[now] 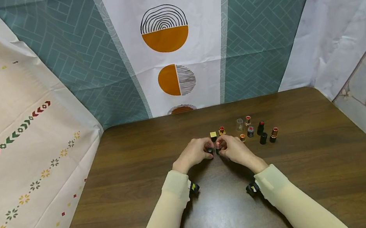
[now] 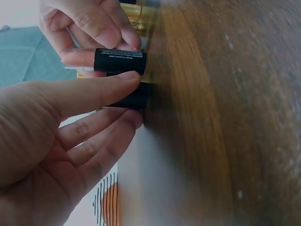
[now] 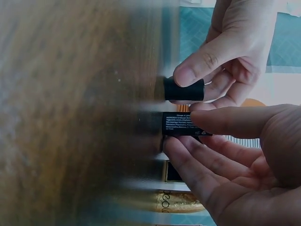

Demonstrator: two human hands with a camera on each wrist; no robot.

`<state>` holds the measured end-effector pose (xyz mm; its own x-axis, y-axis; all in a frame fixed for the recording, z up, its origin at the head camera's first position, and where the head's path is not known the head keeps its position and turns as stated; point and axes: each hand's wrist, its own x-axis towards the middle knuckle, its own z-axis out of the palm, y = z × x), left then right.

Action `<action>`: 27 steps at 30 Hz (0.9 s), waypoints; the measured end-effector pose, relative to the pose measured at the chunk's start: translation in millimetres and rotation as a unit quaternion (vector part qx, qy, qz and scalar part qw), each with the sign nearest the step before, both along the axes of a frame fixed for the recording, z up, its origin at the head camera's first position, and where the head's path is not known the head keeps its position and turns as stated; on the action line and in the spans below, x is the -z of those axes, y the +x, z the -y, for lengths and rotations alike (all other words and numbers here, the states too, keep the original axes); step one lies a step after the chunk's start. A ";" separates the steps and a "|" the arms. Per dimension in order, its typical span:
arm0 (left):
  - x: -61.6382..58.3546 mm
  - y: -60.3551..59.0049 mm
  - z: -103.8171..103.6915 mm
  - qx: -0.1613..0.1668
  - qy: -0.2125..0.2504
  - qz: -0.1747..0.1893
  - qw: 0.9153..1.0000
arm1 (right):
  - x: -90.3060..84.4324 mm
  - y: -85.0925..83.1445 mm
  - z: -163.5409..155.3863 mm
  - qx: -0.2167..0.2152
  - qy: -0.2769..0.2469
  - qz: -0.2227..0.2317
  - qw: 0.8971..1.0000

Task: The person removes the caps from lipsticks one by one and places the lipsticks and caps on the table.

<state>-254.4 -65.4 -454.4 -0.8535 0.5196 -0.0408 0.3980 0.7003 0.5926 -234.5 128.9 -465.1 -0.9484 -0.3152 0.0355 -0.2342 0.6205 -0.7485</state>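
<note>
Both hands meet at the middle of the brown table [image 1: 136, 184]. My left hand [image 1: 206, 152] pinches a short plain black tube [image 2: 134, 100] [image 3: 184, 89] between thumb and fingers, one end resting on the table. Right beside it, my right hand [image 1: 221, 148] pinches a black tube with small white print [image 3: 185, 125] [image 2: 120, 61], which also touches the table. The two tubes stand side by side, a small gap between them. A gold case [image 3: 181, 202] [image 2: 136, 12] lies just behind the right hand.
Behind the hands stand a gold square cap [image 1: 213, 135] and a red lipstick [image 1: 222, 130]. To their right is a cluster of several small lipsticks, black caps [image 1: 263, 138] and a clear cap [image 1: 239, 124]. Patterned cloths hang behind and at both sides.
</note>
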 end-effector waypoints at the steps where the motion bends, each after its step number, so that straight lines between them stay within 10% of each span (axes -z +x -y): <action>1: -0.2 -0.1 0.4 0.000 -0.001 0.002 1.000 | -0.4 0.0 0.1 0.000 -0.002 0.000 1.000; 27: -12.7 2.3 10.4 0.008 0.039 -0.013 0.999 | -22.9 4.3 -5.3 -0.032 -0.044 -0.011 0.998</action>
